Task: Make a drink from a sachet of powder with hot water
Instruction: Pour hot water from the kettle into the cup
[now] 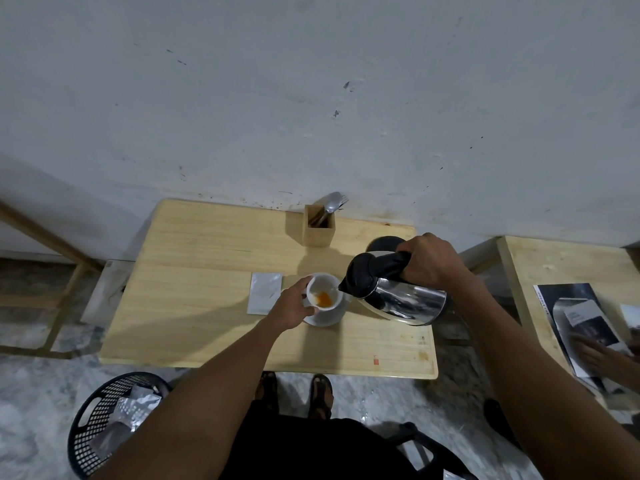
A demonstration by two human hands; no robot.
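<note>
Tipping the steel kettle (398,299) by its black handle, my right hand (429,261) is clenched around it, spout at the white cup's (323,292) rim. My left hand (294,304) grips that cup, orange powder inside, on its saucer (327,318) at mid-table (194,317). A silver sachet (265,292) lies just left.
</note>
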